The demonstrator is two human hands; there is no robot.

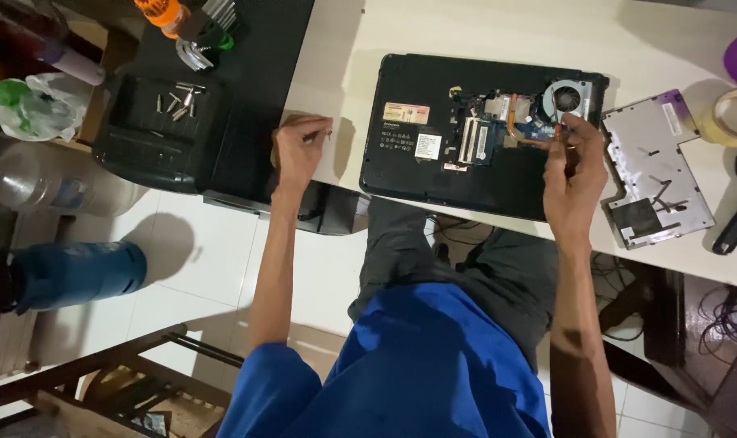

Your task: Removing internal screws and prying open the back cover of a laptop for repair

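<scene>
What my pinched left hand (301, 146) holds is too small to tell; my right hand (573, 174) grips a thin tool over the opened black laptop (482, 134)

One black laptop (433, 174), upturned with its base opened, under the right hand's grip (573, 174). One round grey cooling fan (567, 98) just above that grip. One detached grey base cover panel (656, 170) to its right. One roll of clear tape (729, 115) further right. About seven small silver screws (178, 99) up and left of the left hand's grip (301, 146), the count uncertain. Two hands.
</scene>
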